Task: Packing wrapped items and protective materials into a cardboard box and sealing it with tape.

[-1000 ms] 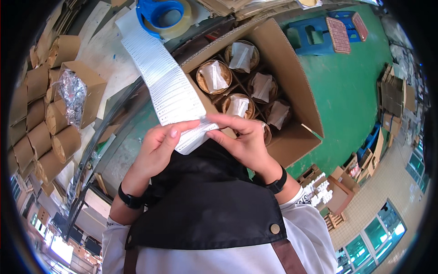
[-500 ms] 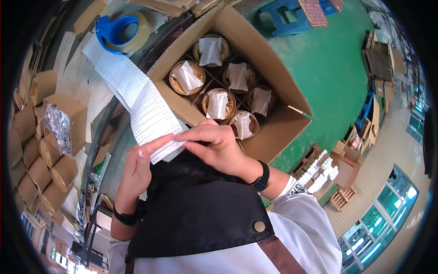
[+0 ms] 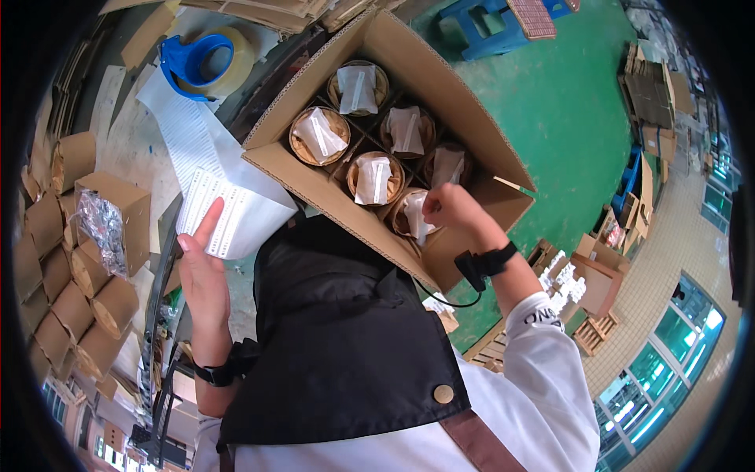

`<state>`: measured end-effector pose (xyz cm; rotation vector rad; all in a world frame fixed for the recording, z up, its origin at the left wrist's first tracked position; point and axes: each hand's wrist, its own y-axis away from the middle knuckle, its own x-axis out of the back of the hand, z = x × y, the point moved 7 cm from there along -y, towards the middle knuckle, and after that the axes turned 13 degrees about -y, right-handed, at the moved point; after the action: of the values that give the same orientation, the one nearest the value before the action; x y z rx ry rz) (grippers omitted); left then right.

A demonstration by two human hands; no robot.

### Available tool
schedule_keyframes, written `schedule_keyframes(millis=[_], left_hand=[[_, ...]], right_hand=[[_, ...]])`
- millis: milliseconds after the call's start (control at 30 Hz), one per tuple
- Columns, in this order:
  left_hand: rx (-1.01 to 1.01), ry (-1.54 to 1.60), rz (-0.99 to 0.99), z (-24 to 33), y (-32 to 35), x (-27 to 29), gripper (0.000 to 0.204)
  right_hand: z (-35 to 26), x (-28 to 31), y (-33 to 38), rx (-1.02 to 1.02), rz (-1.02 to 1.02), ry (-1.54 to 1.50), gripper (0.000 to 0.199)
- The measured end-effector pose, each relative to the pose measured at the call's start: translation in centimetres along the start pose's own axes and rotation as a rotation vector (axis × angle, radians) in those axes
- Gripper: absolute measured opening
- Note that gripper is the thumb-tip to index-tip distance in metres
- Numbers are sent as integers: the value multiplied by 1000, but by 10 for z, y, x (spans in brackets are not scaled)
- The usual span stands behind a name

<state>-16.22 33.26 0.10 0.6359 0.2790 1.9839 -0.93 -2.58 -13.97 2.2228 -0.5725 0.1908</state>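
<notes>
My left hand (image 3: 206, 283) grips the lower end of a long white sheet of printed labels (image 3: 236, 212), its index finger lying over the print. From there the sheet curves back over the bench. My right hand (image 3: 460, 211) is inside the open cardboard box (image 3: 271, 161), fingers curled together against a white packet (image 3: 413, 214) in the nearest round tub. Its fingertips hide whatever they pinch. Several brown round tubs stand in the box's divided cells, each topped with a white packet (image 3: 373, 179); most of these packets show a narrow pale strip.
A blue tape dispenser (image 3: 197, 64) with clear tape sits on the bench. Brown cardboard tubes (image 3: 86, 311) are stacked at left, beside a small carton (image 3: 130, 212) of clear plastic. Beyond the box is green floor (image 3: 511, 102) with a blue stool (image 3: 491, 31).
My right hand has left the label sheet and moved right to the near packet in the box. My left hand has shifted left and down with the sheet, whose end has swung left.
</notes>
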Motion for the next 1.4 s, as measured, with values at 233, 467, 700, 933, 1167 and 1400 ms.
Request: schedule_keyframes(millis=[233,467,700,933,1167,1400], left_hand=[[-1,51,11,-1,5,19,68],[-62,147,123,6,-40,56,40],[-222,376,731,79,-198,399,28],[-478,-101,712,162,-232,330,45],[-116,440,89,-17,-300,188,49],[-299,-110,-469,-56,-34,229,36]], right_hand=[[-3,-17,-2,24,374,351,29],[41,-45,-1,-311,75,647,47],[-77,33,62,103,399,-113,29],[-187,30,133,255,598,-555,14],[-397,-51,8,514,139,-244,15],[-566,-208,-160,828,-326,119,26]])
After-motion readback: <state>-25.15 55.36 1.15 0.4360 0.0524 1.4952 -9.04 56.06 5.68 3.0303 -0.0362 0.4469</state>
